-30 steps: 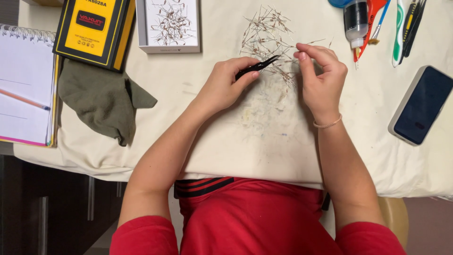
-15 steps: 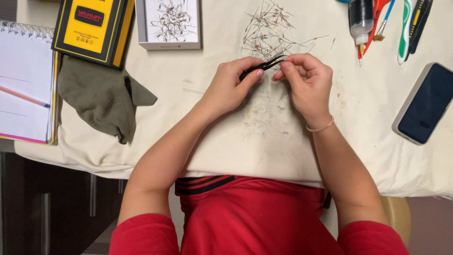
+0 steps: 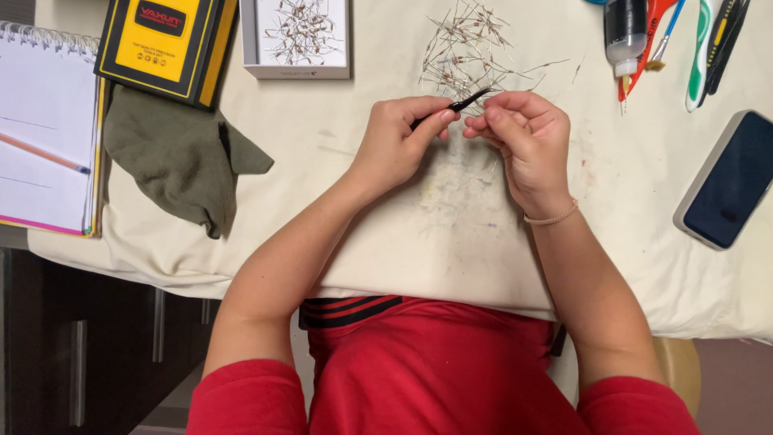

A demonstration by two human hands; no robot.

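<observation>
Black tweezers (image 3: 451, 109) are pinched shut-fisted in the left hand (image 3: 398, 141), long axis slanting up-right | tips met by the right hand (image 3: 523, 141), fingertips closed on something too small to tell | wire-lead pile (image 3: 471, 48) lies just beyond both hands.

Black tweezers (image 3: 455, 107), olive-green cloth (image 3: 173, 157)

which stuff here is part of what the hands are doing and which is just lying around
In use:
- black tweezers in the left hand
- right hand, fingers pinched at the tweezer tip
- pile of small wire parts
- white box holding more of them

Lying about:
- phone
- green cloth
- notebook
- yellow box
- bottle
</observation>
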